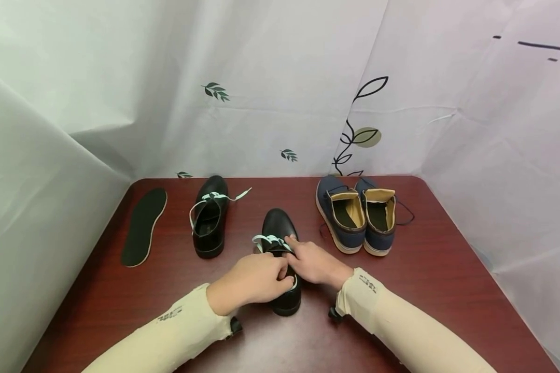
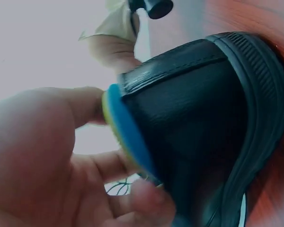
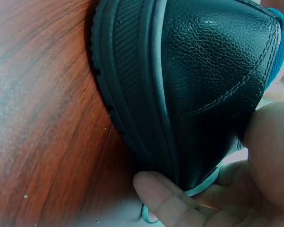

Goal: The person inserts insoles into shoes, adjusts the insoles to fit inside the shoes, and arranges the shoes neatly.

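A black leather shoe (image 1: 278, 221) with pale laces rests on the table, toe pointing away from me. My left hand (image 1: 254, 278) is over its opening. In the left wrist view that hand pinches the edge of an insole (image 2: 125, 130), blue on one face with a yellowish rim, which sticks up out of the heel opening. The rest of the insole is hidden inside the shoe. With my right hand (image 1: 315, 260) I grip the shoe's right side by the laces. In the right wrist view a fingertip (image 3: 151, 187) lies against the shoe's sole.
A second black shoe (image 1: 210, 230) with loose pale laces stands behind and to the left. Further left a dark insole (image 1: 144, 228) lies flat. A pair of navy shoes (image 1: 350, 237) stands to the right on the red-brown table (image 1: 429, 269). White curtains surround the table.
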`<action>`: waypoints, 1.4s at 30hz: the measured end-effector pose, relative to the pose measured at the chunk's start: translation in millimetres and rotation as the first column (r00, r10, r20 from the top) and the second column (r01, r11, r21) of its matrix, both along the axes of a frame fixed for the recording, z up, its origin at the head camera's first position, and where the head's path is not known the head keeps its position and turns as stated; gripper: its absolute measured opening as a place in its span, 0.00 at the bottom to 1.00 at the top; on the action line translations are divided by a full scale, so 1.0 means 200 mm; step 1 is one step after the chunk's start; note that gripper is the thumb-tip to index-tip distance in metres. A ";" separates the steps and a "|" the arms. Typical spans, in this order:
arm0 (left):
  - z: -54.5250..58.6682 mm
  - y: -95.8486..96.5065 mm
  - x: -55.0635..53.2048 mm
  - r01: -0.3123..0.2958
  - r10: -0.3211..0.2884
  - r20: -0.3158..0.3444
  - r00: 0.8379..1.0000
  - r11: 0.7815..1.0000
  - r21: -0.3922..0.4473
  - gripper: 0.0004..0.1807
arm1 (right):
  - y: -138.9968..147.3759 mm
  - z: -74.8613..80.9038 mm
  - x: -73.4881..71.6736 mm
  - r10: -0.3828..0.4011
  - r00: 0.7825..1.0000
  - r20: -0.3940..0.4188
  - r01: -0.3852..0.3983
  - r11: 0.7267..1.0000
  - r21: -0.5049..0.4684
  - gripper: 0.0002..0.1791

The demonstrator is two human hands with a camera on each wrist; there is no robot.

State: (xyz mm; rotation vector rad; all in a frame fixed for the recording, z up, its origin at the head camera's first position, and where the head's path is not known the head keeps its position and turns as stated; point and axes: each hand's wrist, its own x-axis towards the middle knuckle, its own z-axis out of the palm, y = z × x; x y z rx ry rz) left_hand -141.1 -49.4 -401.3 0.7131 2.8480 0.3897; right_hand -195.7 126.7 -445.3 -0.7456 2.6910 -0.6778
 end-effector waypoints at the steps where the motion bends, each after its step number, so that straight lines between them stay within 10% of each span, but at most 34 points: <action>1: 0.01 -0.02 0.01 0.008 -0.008 0.015 1.000 1.000 0.004 0.13 | 0.00 0.00 0.00 -0.001 1.000 -0.005 0.001 1.000 0.003 0.32; 27: 0.04 -0.05 0.05 -0.043 0.044 0.118 0.992 0.999 -0.011 0.19 | -0.01 0.00 0.01 -0.015 1.000 -0.018 0.015 1.000 0.004 0.33; 42: -0.05 -0.07 -0.04 -0.025 -0.052 0.230 0.972 0.947 0.320 0.05 | -0.01 0.00 0.01 -0.023 1.000 -0.006 0.022 1.000 -0.010 0.33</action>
